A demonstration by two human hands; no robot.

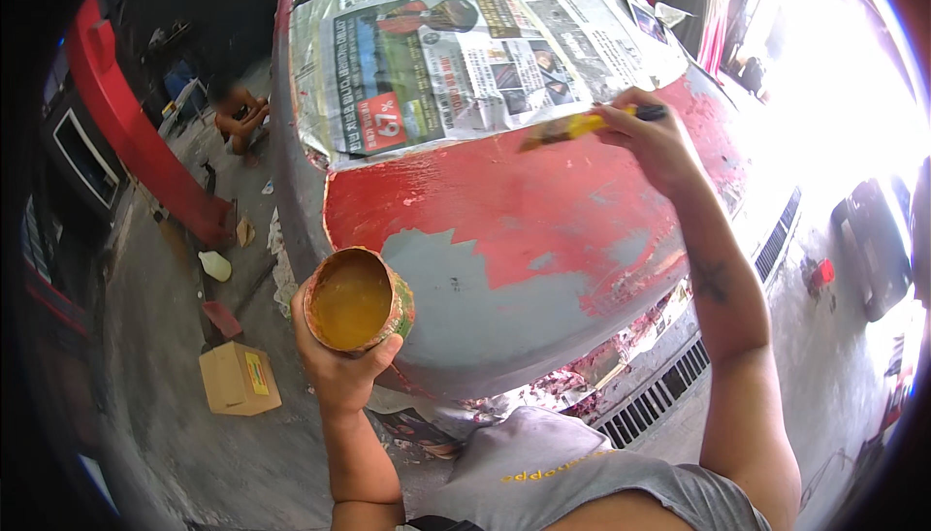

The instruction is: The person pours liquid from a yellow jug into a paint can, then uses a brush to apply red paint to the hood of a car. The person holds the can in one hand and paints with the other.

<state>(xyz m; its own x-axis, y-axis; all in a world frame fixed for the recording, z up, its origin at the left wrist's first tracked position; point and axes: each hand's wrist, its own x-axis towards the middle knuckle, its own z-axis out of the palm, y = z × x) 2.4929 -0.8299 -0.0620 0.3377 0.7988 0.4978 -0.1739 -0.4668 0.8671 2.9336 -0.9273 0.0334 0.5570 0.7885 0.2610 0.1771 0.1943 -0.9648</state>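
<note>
My left hand point(341, 376) is closed round a paint-smeared can point(400, 310) with yellowish-brown liquid inside, held over the near left corner of a car hood point(436, 308). In my right hand point(652, 138) is a paintbrush point(580, 128) with a yellow and black handle. Its bristles point left, at the hood's upper part near the newspaper; whether they touch the surface I cannot tell. Red, partly wet-looking, covers the upper and right hood, while grey shows at the lower left. Newspaper sheets point(456, 70) cover the windshield.
A cardboard box point(239, 379), a pale jug point(215, 265) and a red post point(145, 133) stand to the left. Farther back, another person point(239, 119) crouches. A floor grate point(659, 390) runs by the hood's near edge. At right are a small red object point(822, 273) and a dark car part point(870, 250).
</note>
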